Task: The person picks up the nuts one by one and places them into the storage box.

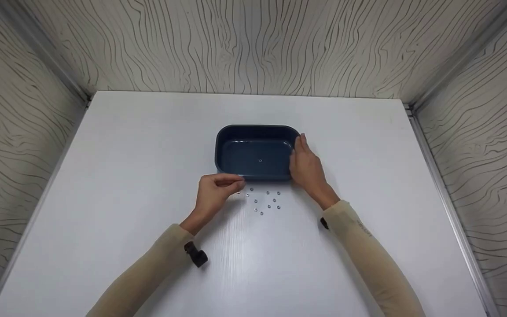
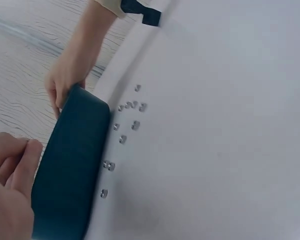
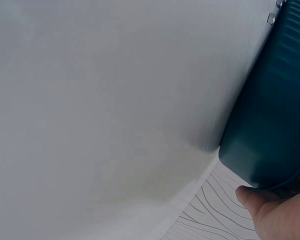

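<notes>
A dark blue rectangular plastic box (image 1: 253,177) stands open-topped on the white table. My right hand (image 1: 307,169) holds its right end, with the thumb (image 3: 251,197) against the wall in the right wrist view. At the box's near left corner is my left hand (image 1: 216,193), thumb and forefinger pinched together at the rim. A tiny metal nut, mostly hidden, shows between those fingertips (image 2: 34,150) in the left wrist view. One small nut (image 1: 260,160) lies on the box floor. Several more nuts (image 1: 255,201) are scattered on the table along the box's near side.
The white table (image 1: 148,145) reaches back to a wood-grain patterned wall (image 1: 244,48), with similar panels on both sides. Metal rails (image 1: 451,211) run along the table's side edges. A dark strap device (image 1: 197,255) sits on the left wrist.
</notes>
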Available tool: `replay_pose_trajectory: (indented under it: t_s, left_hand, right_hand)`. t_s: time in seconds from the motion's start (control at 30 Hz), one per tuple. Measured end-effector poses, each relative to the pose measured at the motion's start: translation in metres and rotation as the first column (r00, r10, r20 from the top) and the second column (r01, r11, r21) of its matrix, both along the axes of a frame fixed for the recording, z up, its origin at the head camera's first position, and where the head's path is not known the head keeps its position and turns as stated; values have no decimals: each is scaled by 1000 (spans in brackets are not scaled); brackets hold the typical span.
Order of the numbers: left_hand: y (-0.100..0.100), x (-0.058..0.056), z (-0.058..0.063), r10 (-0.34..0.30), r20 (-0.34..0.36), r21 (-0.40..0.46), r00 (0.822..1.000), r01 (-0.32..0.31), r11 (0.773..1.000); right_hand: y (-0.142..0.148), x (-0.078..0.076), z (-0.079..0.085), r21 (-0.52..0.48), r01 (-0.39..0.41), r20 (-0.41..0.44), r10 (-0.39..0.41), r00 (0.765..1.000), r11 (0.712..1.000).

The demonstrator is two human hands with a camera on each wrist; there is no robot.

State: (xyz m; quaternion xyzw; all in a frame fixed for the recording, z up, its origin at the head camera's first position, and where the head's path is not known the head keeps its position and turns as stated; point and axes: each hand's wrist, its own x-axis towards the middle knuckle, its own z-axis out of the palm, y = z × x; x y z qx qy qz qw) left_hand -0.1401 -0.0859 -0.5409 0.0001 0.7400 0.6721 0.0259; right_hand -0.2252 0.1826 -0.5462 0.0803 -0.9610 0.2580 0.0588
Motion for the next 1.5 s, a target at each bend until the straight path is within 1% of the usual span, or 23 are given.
replay_pose_trajectory:
  t_s: [0.07, 0.3, 0.4, 0.5, 0.57, 0.67, 0.73, 0.97, 1.1, 1.2, 1.27, 1.4, 1.5]
  left_hand:
    - [1, -1, 3, 10, 31, 49, 999, -12, 999]
    - [7, -8, 13, 23, 98, 144, 995, -37, 989]
    - [10, -12, 15, 29, 144, 229, 989, -62, 971]
    - [12, -16, 16, 40, 183, 314, 982, -97, 944]
    - [13, -19, 17, 48, 199, 350, 979, -117, 930]
    - [14, -23, 18, 58, 214, 377, 975, -138, 916]
    - [14, -26, 20, 63, 219, 386, 974, -146, 911]
    - [16, -39, 27, 64, 224, 398, 972, -151, 905]
    - [18, -46, 29, 71, 250, 439, 966, -179, 880]
    - [19, -50, 30, 76, 269, 458, 960, -196, 867]
    - [21, -54, 30, 81, 286, 464, 955, -212, 860]
    - [24, -62, 30, 97, 314, 488, 944, -248, 837]
    - [25, -66, 32, 108, 325, 493, 940, -266, 829]
  right_hand:
    - [0, 0, 0, 1, 1, 3, -1, 1000, 1000]
    - [0, 0, 1, -15, -2, -1, 2, 1000, 1000]
    - [0, 1, 1, -18, -6, 0, 6, 1000, 1000]
    - [-1, 1, 1, -24, -11, -2, 11, 1000, 1000]
    - [-1, 2, 0, -31, -13, -1, 13, 1000, 999]
    - [0, 2, 0, -36, -11, 3, 11, 1000, 999]
    - [0, 2, 0, -38, -7, 9, 7, 1000, 999]
    - [-1, 1, 0, -34, -1, 29, 2, 1000, 999]
    - [-1, 1, 0, -36, 2, 32, -1, 999, 999]
    - [-1, 1, 0, -27, 0, 23, 0, 1000, 1000]
    - [-1, 0, 0, -17, -2, 16, 3, 1000, 1000]
    - [0, 0, -1, -5, -2, 0, 2, 1000, 1000]
    - [-2, 0, -1, -14, 3, -2, -3, 1000, 1000]
